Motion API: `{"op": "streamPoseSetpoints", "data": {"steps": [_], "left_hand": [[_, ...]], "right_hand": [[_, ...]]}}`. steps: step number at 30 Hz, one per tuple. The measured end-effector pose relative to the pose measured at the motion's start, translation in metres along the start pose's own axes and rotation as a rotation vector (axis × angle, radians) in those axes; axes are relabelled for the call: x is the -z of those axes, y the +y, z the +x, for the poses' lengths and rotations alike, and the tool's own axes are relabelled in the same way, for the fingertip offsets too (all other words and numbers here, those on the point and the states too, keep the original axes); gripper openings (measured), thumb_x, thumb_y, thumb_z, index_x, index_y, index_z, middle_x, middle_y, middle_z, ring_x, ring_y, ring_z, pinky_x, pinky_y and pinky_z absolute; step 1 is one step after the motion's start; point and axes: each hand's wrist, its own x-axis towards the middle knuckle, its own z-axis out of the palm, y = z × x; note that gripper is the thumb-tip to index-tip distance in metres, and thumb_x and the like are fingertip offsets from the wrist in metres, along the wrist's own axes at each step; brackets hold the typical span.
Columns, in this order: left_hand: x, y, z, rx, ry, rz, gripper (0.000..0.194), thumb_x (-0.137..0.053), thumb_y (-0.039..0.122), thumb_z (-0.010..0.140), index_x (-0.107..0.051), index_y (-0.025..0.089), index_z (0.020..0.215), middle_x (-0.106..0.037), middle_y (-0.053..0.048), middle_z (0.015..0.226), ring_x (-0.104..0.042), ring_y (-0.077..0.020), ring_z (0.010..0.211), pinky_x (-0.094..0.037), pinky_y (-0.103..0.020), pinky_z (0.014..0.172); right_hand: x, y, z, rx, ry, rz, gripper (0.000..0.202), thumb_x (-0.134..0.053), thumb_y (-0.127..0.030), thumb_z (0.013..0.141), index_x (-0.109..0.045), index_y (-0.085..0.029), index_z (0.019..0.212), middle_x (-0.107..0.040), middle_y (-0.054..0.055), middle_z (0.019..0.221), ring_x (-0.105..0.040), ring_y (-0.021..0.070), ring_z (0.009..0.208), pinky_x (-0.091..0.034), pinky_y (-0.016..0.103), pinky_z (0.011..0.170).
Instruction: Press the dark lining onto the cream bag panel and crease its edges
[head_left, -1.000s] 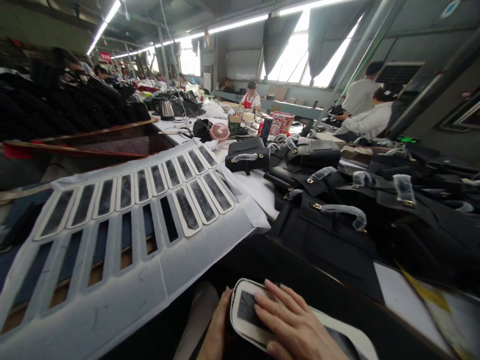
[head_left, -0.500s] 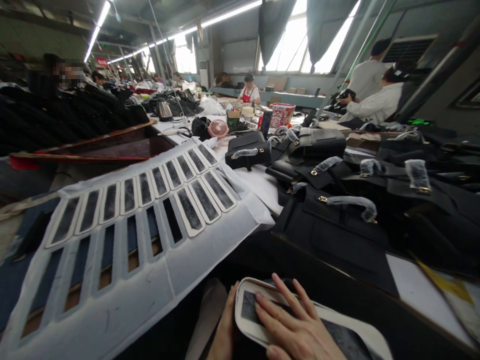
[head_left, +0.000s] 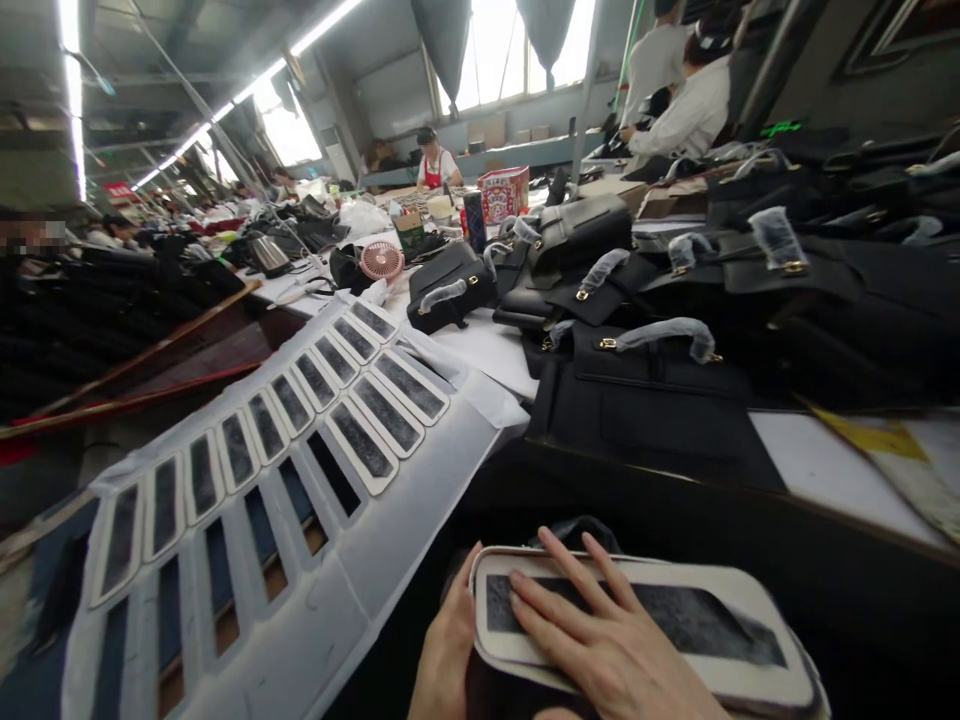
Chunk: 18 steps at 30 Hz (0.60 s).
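Low in the head view lies a long, round-cornered off-white panel (head_left: 731,590) with a dark strip down its middle. It sits on the upturned end of a black bag, most of which is hidden below. My left hand (head_left: 448,640) wraps the left end of the bag, thumb side up, its fingers mostly out of sight. Flat on the panel's left half rests my right hand (head_left: 592,625), fingers spread and pressing the dark strip. The strip's right end looks slightly raised. Similar panels (head_left: 364,440) lie in rows on a white backing sheet (head_left: 390,560) at the left.
Black handbags (head_left: 637,400) with plastic-wrapped handles crowd the table on the right. A pink fan (head_left: 382,261), a metal kettle (head_left: 268,254) and a patterned red box (head_left: 504,194) stand farther back. Several people work beyond, one in a red apron (head_left: 433,172).
The camera view has turned right and tilted, so the bag and panel show more fully. My right hand stays flat on the panel, and my left hand still holds the end.
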Motion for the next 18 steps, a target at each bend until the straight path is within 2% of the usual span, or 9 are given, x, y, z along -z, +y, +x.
{"op": "streamPoseSetpoints", "data": {"steps": [2,4,6,8,11,14,16,18], "left_hand": [[-0.001,0.019,-0.002,0.009,-0.013,0.237,0.062,-0.046,0.055,0.093,-0.049,0.016,0.141,-0.050,-0.012,0.146,-0.042,-0.0289,0.139,-0.029,-0.044,0.118],[-0.004,0.038,-0.002,-0.014,-0.058,0.439,0.057,-0.045,0.052,0.094,-0.051,0.018,0.140,-0.055,-0.012,0.142,-0.050,-0.0269,0.132,-0.038,-0.039,0.112],[-0.008,0.051,0.001,-0.071,-0.085,0.567,0.051,-0.039,0.049,0.096,-0.055,0.021,0.136,-0.064,-0.012,0.132,-0.063,-0.0253,0.117,-0.049,-0.034,0.099],[-0.012,0.058,0.003,-0.126,-0.058,0.655,0.047,-0.036,0.046,0.097,-0.061,0.023,0.129,-0.071,-0.011,0.120,-0.070,-0.0243,0.101,-0.052,-0.030,0.085],[-0.016,0.057,0.006,-0.136,0.012,0.715,0.044,-0.035,0.042,0.097,-0.067,0.023,0.121,-0.075,-0.012,0.108,-0.072,-0.0234,0.086,-0.051,-0.028,0.075],[-0.017,0.051,0.007,-0.102,0.030,0.705,0.044,-0.036,0.043,0.096,-0.069,0.022,0.116,-0.077,-0.012,0.100,-0.072,-0.0239,0.077,-0.051,-0.028,0.070],[-0.017,0.045,0.007,-0.078,0.064,0.653,0.044,-0.039,0.047,0.095,-0.070,0.022,0.115,-0.077,-0.012,0.102,-0.072,-0.0253,0.082,-0.052,-0.029,0.074],[-0.017,0.038,0.006,-0.052,0.115,0.594,0.047,-0.043,0.052,0.092,-0.069,0.021,0.118,-0.074,-0.012,0.111,-0.070,-0.0276,0.098,-0.052,-0.032,0.086]], "right_hand": [[0.000,0.000,0.000,-0.024,0.022,0.010,0.060,-0.046,-0.063,0.093,-0.054,-0.022,0.137,-0.058,-0.005,0.139,-0.045,0.0322,0.132,-0.030,0.041,0.107],[0.001,0.000,0.000,-0.039,0.030,0.046,0.060,-0.044,-0.066,0.092,-0.055,-0.025,0.136,-0.058,-0.007,0.138,-0.047,0.0311,0.131,-0.032,0.040,0.106],[0.003,0.001,0.001,-0.050,0.027,0.093,0.060,-0.044,-0.066,0.092,-0.056,-0.026,0.135,-0.059,-0.006,0.137,-0.047,0.0303,0.131,-0.033,0.041,0.106],[0.003,0.002,0.000,-0.066,0.020,0.114,0.050,-0.046,-0.056,0.096,-0.055,-0.026,0.135,-0.059,-0.006,0.138,-0.047,0.0291,0.131,-0.035,0.041,0.106],[0.003,0.004,-0.001,-0.078,0.022,0.098,0.037,-0.044,-0.037,0.100,-0.056,-0.027,0.134,-0.058,-0.008,0.138,-0.049,0.0277,0.131,-0.038,0.039,0.106],[0.001,0.005,-0.003,-0.086,0.057,0.120,0.036,-0.045,-0.034,0.099,-0.057,-0.028,0.133,-0.060,-0.007,0.136,-0.049,0.0274,0.131,-0.037,0.040,0.108],[0.001,0.005,-0.003,-0.094,0.084,0.132,0.036,-0.046,-0.034,0.098,-0.057,-0.028,0.133,-0.061,-0.006,0.135,-0.049,0.0270,0.131,-0.035,0.041,0.110],[0.000,0.004,-0.003,-0.096,0.092,0.112,0.036,-0.045,-0.034,0.099,-0.058,-0.028,0.132,-0.062,-0.007,0.134,-0.051,0.0269,0.130,-0.036,0.042,0.110]]}}
